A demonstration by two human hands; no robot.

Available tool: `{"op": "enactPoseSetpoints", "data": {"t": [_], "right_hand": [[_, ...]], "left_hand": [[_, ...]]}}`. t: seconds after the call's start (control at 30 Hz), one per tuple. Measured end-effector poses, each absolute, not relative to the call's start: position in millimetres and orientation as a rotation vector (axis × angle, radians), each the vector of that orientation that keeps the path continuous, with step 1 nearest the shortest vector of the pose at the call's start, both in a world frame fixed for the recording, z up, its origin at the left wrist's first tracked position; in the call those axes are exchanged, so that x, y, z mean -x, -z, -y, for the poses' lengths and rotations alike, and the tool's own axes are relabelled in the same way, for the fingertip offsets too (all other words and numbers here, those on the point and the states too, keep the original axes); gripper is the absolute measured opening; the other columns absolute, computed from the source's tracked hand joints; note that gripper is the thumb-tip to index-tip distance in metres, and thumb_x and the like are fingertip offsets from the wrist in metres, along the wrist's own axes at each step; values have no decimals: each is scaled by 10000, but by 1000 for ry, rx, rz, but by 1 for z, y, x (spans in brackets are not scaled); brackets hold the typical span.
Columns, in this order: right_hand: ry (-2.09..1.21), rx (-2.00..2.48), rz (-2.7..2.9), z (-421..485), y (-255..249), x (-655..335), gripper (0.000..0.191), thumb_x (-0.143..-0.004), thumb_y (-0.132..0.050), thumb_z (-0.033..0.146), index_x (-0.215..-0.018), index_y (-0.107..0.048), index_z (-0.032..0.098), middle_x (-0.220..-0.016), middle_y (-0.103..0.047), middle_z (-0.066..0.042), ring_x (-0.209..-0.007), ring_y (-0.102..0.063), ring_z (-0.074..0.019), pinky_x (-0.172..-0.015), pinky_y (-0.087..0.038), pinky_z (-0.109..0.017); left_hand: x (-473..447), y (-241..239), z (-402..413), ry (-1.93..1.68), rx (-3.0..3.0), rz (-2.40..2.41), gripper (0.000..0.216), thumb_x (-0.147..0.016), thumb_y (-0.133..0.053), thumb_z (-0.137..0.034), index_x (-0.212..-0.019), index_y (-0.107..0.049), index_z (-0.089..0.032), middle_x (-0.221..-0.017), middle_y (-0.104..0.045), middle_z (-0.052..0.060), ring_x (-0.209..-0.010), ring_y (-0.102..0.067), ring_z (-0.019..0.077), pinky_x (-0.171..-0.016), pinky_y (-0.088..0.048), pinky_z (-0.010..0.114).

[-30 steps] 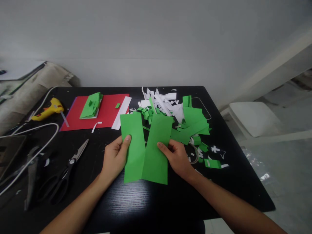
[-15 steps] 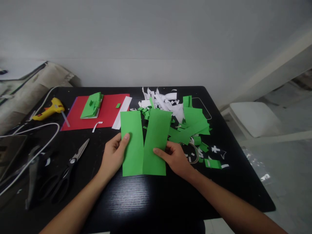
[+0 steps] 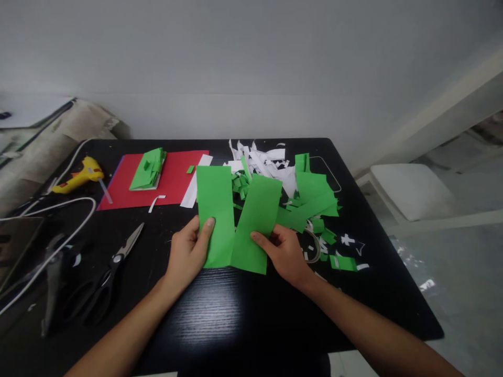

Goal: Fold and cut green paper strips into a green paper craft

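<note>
My left hand [image 3: 192,246] pinches the outer edge of an upright green paper strip [image 3: 215,209], thumb on the front. The outer edge of a second green paper strip [image 3: 257,214] is gripped by my right hand [image 3: 285,251], and this strip leans to the right. A V-shaped gap parts the two strips from the top downward. Near the bottom they meet; whether they are joined there I cannot tell. Both are held above the black table [image 3: 212,319]. My fingers behind the paper are hidden.
Scissors [image 3: 113,267] and a yellow glue gun [image 3: 80,177] lie on the left. Behind them, folded green paper [image 3: 147,170] rests on a red sheet [image 3: 176,183]. White paper scraps [image 3: 263,159], green scraps [image 3: 314,191] and a tape roll [image 3: 314,246] cover the back right. A white stool [image 3: 412,191] stands to the right.
Both strips have moved slightly up and away from me. Their tops are farther apart, so the gap is wider, and the right strip's lower edge is more tilted.
</note>
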State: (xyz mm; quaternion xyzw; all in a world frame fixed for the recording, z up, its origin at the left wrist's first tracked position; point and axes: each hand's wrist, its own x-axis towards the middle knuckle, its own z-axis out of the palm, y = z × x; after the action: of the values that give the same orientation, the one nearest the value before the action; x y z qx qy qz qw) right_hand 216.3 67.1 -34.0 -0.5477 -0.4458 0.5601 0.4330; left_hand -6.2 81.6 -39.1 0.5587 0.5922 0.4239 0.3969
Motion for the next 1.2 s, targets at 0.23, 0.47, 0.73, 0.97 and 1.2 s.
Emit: {"op": "enactPoseSetpoints", "data": {"t": [0.23,0.47,0.73,0.97,1.2], "right_hand": [[-1398,1336,1072,-69,36,-217,423,-797,-801,600,-784,-674,197,-649,-628,-2,-540,-580,-156,-438,-477,-265],[-1645,1273,1136,-66,29,-216,483,-773,-799,639,-811,-667,175,-576,-609,37,-391,-520,-95,-347,-441,-213],[-1568,1309,1161,-65,28,-217,482,-789,-789,628,-700,-592,197,-520,-559,55,-361,-498,-86,-323,-366,-192],[-1524,1323,1191,-65,28,-217,483,-802,-774,644,-725,-615,194,-522,-544,55,-367,-478,-85,-333,-334,-196],[-1492,1340,1202,-66,27,-216,519,-778,-769,695,-726,-620,201,-502,-515,60,-374,-453,-89,-337,-313,-206]], "left_hand": [[6,40,-82,-1104,-1382,-1508,401,-972,-599,-565,-988,-710,-180,-738,-643,9,-667,-566,164,-607,-474,251],[10,44,-83,-1119,-1371,-1522,396,-964,-604,-570,-998,-713,-191,-711,-609,-2,-647,-546,166,-585,-455,241],[10,44,-84,-1146,-1382,-1560,377,-958,-609,-558,-973,-712,-196,-654,-580,-11,-593,-519,156,-530,-424,225],[12,43,-83,-1125,-1416,-1586,368,-974,-592,-553,-869,-658,-206,-685,-589,-11,-566,-485,137,-500,-380,222],[11,40,-84,-1167,-1354,-1547,357,-965,-607,-556,-883,-661,-213,-636,-551,-28,-549,-465,138,-490,-371,228]]}}
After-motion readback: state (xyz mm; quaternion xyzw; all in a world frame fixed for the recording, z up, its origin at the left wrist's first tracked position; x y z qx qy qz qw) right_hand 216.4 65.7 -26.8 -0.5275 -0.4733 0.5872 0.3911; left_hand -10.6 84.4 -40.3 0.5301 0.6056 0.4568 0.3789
